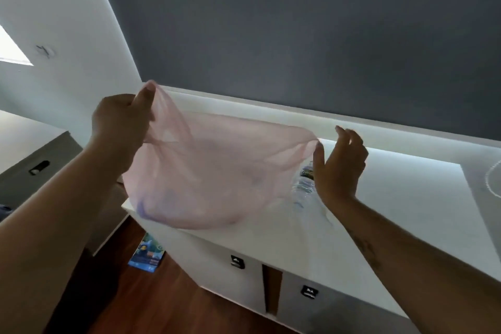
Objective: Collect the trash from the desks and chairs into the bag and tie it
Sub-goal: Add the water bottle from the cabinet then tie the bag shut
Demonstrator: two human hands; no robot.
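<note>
A thin, see-through pink plastic bag hangs spread open above the left end of a white desk. My left hand pinches the bag's rim at its upper left corner. My right hand is at the bag's right rim, thumb touching the edge and fingers spread apart. A clear plastic bottle with a coloured label lies on the desk just left of my right hand, partly hidden behind the bag and the hand.
A dark grey wall panel rises behind the desk. White drawer fronts with small black handles sit below the desktop. A blue printed packet lies on the wooden floor. A second grey-fronted unit stands at left.
</note>
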